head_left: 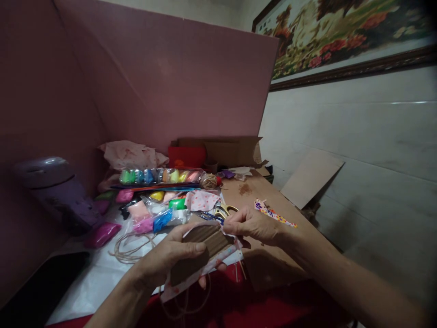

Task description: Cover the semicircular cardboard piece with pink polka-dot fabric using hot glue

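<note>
Pink panels (pixel 170 77) stand behind the crowded worktable in the head view, with a brown cardboard sheet (pixel 273 259) spread at the right. Near the middle, the left hand (pixel 170 250) grips a cardboard piece (pixel 189 264), thumb across its face, fingers beneath. Pale spotted cloth (pixel 223 255) borders that piece; the right hand (pixel 247 223) appears to pinch it at the far right corner. Good handling here would mean a firm left thumb, even tension along the edge, and the loose string (pixel 186 312) below kept clear of the folds.
</note>
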A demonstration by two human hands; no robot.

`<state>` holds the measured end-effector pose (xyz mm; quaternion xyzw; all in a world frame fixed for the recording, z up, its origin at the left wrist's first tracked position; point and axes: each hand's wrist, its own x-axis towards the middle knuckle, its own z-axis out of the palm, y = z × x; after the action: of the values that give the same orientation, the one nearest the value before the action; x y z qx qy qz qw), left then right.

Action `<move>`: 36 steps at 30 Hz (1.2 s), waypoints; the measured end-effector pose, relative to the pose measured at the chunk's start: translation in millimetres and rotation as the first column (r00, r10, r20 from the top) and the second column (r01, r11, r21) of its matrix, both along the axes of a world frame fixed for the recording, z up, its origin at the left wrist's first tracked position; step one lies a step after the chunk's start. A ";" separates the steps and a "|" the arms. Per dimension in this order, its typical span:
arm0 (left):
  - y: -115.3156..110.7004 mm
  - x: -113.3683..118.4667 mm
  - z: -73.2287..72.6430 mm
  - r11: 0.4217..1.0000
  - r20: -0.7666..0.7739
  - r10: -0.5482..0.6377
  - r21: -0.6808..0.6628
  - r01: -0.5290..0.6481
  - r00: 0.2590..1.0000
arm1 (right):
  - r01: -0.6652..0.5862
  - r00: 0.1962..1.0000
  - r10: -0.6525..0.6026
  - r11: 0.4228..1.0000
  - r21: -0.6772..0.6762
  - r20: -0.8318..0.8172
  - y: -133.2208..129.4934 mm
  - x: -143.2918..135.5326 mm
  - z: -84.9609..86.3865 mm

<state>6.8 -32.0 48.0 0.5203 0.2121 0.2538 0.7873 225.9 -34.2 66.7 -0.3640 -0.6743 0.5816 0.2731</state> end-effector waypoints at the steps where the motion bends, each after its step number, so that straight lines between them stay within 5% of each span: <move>1: -0.2 -0.1 0.2 1.000 -0.002 0.000 -0.013 -0.001 1.000 | -0.006 1.000 0.005 0.999 0.036 0.024 -0.5 0.0 0.7; 7: 2.7 0.4 -3.4 0.999 -0.026 -0.010 -0.050 0.009 1.000 | -0.024 0.989 -0.039 0.913 0.408 0.144 -3.1 -1.6 -5.7; 13: 5.3 2.5 -7.7 0.998 -0.035 0.003 -0.058 -0.005 0.999 | -0.064 0.946 -0.200 0.656 0.752 0.255 -4.3 -0.4 -22.7; 17: 5.2 5.0 -9.9 0.998 -0.049 -0.024 -0.053 0.021 0.999 | -0.185 0.884 -0.284 0.515 0.837 0.370 -8.2 3.7 -23.3; 20: 5.7 5.8 -9.7 0.998 -0.041 -0.028 -0.049 0.026 0.999 | -0.161 0.879 -0.293 0.561 0.812 0.377 -12.3 7.4 -18.2; 22: 6.3 5.3 -8.0 0.999 -0.028 -0.017 -0.038 0.016 0.999 | 0.002 0.912 -0.305 0.670 0.742 0.273 -13.0 8.4 -15.6; 26: 6.4 2.6 -5.2 1.000 -0.047 -0.023 -0.004 0.023 0.999 | 0.372 0.922 -0.385 0.904 0.210 0.027 -5.5 3.6 -19.3; 30: 4.0 1.2 -7.0 0.998 -0.098 -0.061 0.020 0.064 0.993 | 0.303 0.933 -0.344 0.910 -0.283 -0.106 1.8 -6.9 -27.2; 36: 1.7 1.2 -9.2 0.992 -0.121 -0.102 0.061 0.110 0.987 | 0.212 0.951 -0.277 0.908 -0.362 -0.136 -5.7 -15.3 -21.7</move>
<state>8.0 -30.4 38.8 0.5713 0.2216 0.1876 0.7677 210.6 -39.9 45.1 -0.4324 -0.4833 0.6822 0.3377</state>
